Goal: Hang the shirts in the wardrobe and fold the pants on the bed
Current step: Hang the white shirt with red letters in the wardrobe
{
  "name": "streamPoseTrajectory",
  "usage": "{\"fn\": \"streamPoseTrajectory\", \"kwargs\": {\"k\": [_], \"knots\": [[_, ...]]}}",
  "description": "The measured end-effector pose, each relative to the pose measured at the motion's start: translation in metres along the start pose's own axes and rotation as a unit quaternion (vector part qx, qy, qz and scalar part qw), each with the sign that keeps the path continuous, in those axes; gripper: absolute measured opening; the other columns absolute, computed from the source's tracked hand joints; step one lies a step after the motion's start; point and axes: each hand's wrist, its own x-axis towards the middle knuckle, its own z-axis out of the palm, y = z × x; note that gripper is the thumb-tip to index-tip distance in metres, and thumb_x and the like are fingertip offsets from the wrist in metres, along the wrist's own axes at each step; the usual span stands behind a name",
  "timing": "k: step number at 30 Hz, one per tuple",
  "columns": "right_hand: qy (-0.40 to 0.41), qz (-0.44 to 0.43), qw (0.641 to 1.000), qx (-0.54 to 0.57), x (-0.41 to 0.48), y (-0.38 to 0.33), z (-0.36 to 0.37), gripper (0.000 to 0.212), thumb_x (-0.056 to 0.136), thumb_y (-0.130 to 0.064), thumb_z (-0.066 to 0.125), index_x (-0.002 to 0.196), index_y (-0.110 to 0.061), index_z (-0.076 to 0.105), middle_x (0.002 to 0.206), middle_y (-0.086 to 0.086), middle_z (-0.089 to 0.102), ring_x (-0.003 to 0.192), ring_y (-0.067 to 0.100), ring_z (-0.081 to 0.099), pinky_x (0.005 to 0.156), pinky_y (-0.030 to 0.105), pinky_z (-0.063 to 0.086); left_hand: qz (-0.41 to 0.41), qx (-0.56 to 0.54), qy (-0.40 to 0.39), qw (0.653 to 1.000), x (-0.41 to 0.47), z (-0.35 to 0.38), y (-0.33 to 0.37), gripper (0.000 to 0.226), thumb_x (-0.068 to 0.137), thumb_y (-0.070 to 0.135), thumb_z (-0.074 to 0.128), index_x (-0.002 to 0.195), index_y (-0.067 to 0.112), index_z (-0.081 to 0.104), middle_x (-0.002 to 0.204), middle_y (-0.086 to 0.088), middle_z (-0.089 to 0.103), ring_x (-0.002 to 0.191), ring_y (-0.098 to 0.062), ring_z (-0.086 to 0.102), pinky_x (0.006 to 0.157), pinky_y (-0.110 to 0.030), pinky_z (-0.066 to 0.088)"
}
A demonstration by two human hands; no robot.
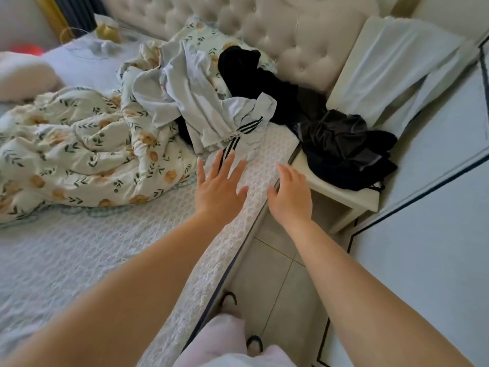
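Both hands empty with fingers spread, left hand (221, 185) over the bed (105, 260) edge, right hand (289, 194) beside it, pale striped garment (211, 107) heaped just ahead, black clothes (254, 78) half buried behind, dark bundle (346, 149) on the bedside table (344, 200), garment types unclear

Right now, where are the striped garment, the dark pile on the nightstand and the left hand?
striped garment (238, 112), head view, pale cloth by the stripes.
dark pile (344, 149), head view, crumpled centre.
left hand (219, 189), head view, back of hand.

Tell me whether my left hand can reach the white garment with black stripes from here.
Probably yes. The left hand is open, fingertips right at the striped garment's near edge on the bed, with nothing lying across the way.
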Motion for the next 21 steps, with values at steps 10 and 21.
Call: {"fn": "streamPoseTrajectory", "kwargs": {"k": [10, 21], "knots": [[0.005, 0.011, 1.000, -0.001, 0.099, -0.001, 0.011, 0.054, 0.097, -0.030, 0.043, 0.147, -0.016, 0.026, 0.152, 0.004, 0.027, 0.140, 0.021, 0.020, 0.109, 0.036, 0.028, 0.015, 0.009, -0.010, 1.000, 0.099, 0.018, -0.014, 0.062, 0.097, 0.053, 0.020, 0.151, 0.031, 0.001, 0.160, 0.004, -0.007, 0.145, -0.019, -0.016, 0.110, -0.050, -0.022], [-0.012, -0.023, 0.999, 0.024, 0.188, 0.039, 0.029, 0.054, 0.096, -0.028, 0.045, 0.146, -0.016, 0.027, 0.152, 0.004, 0.028, 0.140, 0.020, 0.021, 0.111, 0.036, 0.027, -0.012, 0.034, -0.034, 0.999, 0.185, 0.051, 0.006, 0.061, 0.096, 0.053, 0.018, 0.151, 0.032, 0.001, 0.160, 0.004, -0.005, 0.145, -0.019, -0.016, 0.112, -0.051, -0.020]]}}
